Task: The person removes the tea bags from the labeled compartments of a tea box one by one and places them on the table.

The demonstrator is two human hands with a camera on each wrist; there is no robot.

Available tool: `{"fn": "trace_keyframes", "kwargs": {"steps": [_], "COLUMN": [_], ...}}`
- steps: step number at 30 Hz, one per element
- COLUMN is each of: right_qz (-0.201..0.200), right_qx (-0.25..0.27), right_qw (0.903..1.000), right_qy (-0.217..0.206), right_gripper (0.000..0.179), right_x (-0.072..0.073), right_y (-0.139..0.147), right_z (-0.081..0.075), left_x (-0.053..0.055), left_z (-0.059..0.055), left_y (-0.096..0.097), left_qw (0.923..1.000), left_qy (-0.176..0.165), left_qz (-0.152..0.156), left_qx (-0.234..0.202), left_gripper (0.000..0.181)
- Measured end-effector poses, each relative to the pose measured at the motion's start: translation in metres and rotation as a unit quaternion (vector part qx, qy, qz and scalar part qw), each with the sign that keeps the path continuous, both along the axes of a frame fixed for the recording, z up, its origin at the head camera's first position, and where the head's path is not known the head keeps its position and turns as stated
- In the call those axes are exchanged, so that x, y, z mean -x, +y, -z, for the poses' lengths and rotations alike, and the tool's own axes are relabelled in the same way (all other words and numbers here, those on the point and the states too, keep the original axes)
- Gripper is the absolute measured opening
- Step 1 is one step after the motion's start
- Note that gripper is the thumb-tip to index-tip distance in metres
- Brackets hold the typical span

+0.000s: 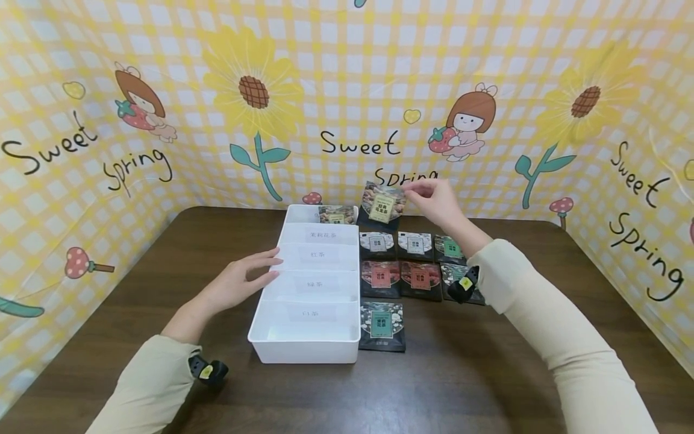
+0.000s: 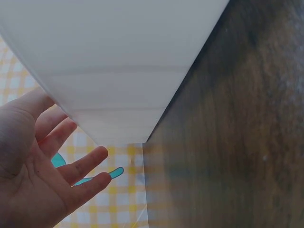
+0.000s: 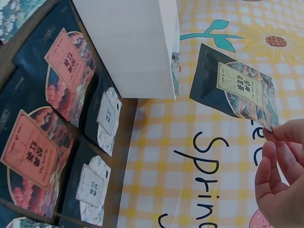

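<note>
Between thumb and fingertips my right hand [image 1: 435, 204] pinches a tea sachet [image 1: 382, 208] with a yellow label by its corner. It hangs in the air beyond the sachet rows, right of the box's far end. My left hand [image 1: 238, 280] touches the left rim of a long white divided box [image 1: 309, 352], fingers spread and loosely bent. Paper labels mark the compartments. In the farthest one stands another yellow-label sachet [image 1: 337, 214]. The right wrist view shows the pinched sachet [image 3: 232, 88] clear of the box wall [image 3: 130, 47].
Right of the box lie two white-label sachets [image 1: 377, 243], two red-label sachets [image 1: 381, 277] and green-label ones [image 1: 449, 247], partly under my right wrist. A teal-label sachet [image 1: 382, 325] lies nearer. A checked yellow cloth [image 1: 347, 78] hangs behind the wooden table [image 1: 461, 386].
</note>
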State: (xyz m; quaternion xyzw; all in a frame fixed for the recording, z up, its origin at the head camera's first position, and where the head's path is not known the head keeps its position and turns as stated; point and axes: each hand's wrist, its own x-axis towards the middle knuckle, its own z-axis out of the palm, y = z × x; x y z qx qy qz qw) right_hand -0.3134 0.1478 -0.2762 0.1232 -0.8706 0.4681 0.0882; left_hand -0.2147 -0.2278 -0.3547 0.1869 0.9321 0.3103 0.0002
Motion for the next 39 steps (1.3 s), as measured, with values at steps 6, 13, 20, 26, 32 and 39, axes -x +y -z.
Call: {"fn": "trace_keyframes", "kwargs": {"steps": [6,13,20,26,32,39], "right_qz": [-0.013,-0.009,-0.012,-0.018,-0.020,-0.018], "right_qx": [-0.012,-0.024,-0.010,-0.025,-0.034,-0.055], "right_qw": [0.9998,0.9996,0.9996,0.9987,0.9981,0.9974], "right_qy": [-0.004,-0.013,-0.023,-0.041,-0.046,-0.044], "right_gripper": [0.024,0.024,0.025,0.027,0.028,0.026], "right_x": [-0.008,-0.015,-0.025,-0.036,-0.047,-0.058], "right_y": [0.009,0.015,0.021,0.028,0.036,0.042], "right_z": [0.005,0.008,0.012,0.014,0.019,0.030], "left_x": [0.000,0.000,0.000,0.000,0.000,0.000], "left_z": [0.000,-0.001,0.000,0.001,0.000,0.001], "left_y": [0.000,0.000,0.000,0.000,0.000,-0.001], "left_qw": [1.0000,1.0000,1.0000,1.0000,1.0000,1.0000], "left_qy": [-0.003,0.001,0.002,0.001,-0.003,-0.002], "left_qz": [0.001,0.002,0.001,0.004,0.002,0.003], "left_qx": [-0.003,-0.001,0.000,-0.002,-0.004,-0.006], "left_gripper": [0.041,0.040,0.040,0.040,0.041,0.041]}}
